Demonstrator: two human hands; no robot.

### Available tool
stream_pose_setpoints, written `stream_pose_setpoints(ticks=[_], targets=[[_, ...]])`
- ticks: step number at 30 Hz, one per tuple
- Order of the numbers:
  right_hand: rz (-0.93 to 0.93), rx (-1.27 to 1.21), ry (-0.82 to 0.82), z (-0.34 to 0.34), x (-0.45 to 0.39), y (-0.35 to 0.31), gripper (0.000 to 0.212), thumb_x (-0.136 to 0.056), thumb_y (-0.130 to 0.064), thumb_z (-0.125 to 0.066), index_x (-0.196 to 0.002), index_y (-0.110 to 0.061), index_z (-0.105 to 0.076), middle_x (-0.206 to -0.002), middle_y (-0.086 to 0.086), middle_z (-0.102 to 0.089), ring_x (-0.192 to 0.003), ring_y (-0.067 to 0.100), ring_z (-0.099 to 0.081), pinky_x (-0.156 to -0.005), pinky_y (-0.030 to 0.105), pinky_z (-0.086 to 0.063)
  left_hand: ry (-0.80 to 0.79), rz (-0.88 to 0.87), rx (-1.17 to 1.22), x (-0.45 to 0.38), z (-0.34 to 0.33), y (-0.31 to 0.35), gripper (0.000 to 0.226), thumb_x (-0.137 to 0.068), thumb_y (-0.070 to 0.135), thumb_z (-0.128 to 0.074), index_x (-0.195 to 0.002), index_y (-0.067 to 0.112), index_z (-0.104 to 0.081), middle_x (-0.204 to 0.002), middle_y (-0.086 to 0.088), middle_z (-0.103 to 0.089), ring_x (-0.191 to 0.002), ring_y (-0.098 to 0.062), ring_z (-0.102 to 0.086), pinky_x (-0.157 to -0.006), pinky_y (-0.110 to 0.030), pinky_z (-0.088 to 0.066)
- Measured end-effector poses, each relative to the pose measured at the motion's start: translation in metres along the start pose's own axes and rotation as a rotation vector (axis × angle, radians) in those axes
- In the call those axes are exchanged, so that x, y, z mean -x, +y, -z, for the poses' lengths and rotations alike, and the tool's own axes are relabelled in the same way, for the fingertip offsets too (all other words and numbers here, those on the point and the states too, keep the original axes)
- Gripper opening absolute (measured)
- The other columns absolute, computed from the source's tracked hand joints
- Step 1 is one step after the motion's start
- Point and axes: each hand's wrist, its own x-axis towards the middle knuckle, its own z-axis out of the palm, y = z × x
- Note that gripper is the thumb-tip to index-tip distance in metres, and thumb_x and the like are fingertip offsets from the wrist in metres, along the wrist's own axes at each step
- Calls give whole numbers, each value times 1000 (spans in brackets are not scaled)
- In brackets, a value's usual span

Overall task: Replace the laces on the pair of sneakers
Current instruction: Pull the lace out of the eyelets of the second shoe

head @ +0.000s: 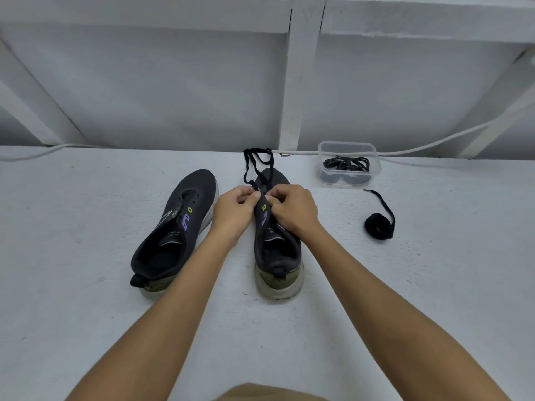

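Two black sneakers stand on a white surface, heels toward me. The left sneaker (176, 227) has no lace in its eyelets. Over the right sneaker (278, 250) my left hand (234, 211) and my right hand (292, 209) meet at the eyelet area, each pinching a black lace (257, 163). The lace's loose ends trail away past the shoe's toe. The exact eyelets under my fingers are hidden.
A clear plastic container (348, 149) at the back right holds a tangled black lace. A rolled-up black lace (379, 224) lies on the surface right of the shoes. A white cable (419, 149) runs along the back wall.
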Motion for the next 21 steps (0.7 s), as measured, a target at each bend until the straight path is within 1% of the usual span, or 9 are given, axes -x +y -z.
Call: stream_pose_setpoints(ticks=[3, 6, 8, 10, 13, 16, 18, 21], targets=[[26, 17, -24, 2, -1, 1, 11, -93, -30, -64, -85, -32, -71, -81, -13, -69, -83, 11, -63, -70, 28, -46, 5, 30, 23, -2, 0, 1, 9, -97, 25, -65, -104, 22, -69, -100, 5, -73, -97, -6, -67, -72, -12, -44], [40, 19, -59, 5, -2, 3, 11, -94, -30, -62, -89, -30, -72, -86, -11, -72, -87, 12, -65, -77, 31, -52, 18, 19, 9, -1, -2, 0, 5, -98, 27, -63, -100, 24, -65, -98, 5, -73, -95, -7, -67, -71, -15, -43], [43, 2, -58, 7, -4, 4, 9, -93, -30, -64, -87, -31, -70, -87, -11, -72, -88, 13, -66, -83, 34, -55, 24, -2, -3, 1, -2, 1, 5, -99, 28, -61, -101, 24, -64, -96, 6, -73, -92, -5, -66, -69, -14, -42], [48, 5, -62, 8, -5, 3, 10, -92, -31, -65, -84, -33, -69, -87, -12, -72, -89, 12, -66, -84, 35, -55, 33, -30, -32, 4, -3, 3, 5, -100, 28, -60, -101, 25, -63, -94, 8, -71, -88, -1, -64, -68, -13, -41], [37, 90, -84, 10, -8, 0, 9, -93, -34, -65, -88, -35, -72, -90, -13, -73, -91, 11, -65, -79, 31, -53, 47, -71, -54, 7, -5, 2, 4, -100, 26, -58, -99, 26, -62, -90, 12, -67, -85, 1, -61, -68, -12, -42], [7, 101, -51, 7, -7, -3, 10, -94, -35, -64, -88, -35, -72, -88, -13, -71, -88, 12, -63, -69, 28, -46, 56, -82, -82, 7, -5, 4, 4, -101, 27, -57, -99, 28, -60, -91, 11, -68, -85, 1, -62, -67, -12, -41], [-11, 80, -24, 4, -5, -5, 12, -95, -32, -63, -85, -34, -70, -85, -12, -70, -86, 13, -63, -65, 27, -41, 51, -74, -80, 4, -5, 5, 5, -102, 28, -56, -99, 28, -60, -95, 6, -70, -89, -4, -65, -69, -14, -43], [-37, 38, -16, 4, -6, -5, 12, -95, -34, -64, -84, -34, -69, -86, -11, -71, -86, 13, -64, -66, 27, -43, 50, -54, -72, 0, -6, 3, 10, -103, 27, -53, -103, 21, -61, -99, 3, -72, -95, -11, -67, -78, -23, -49]])
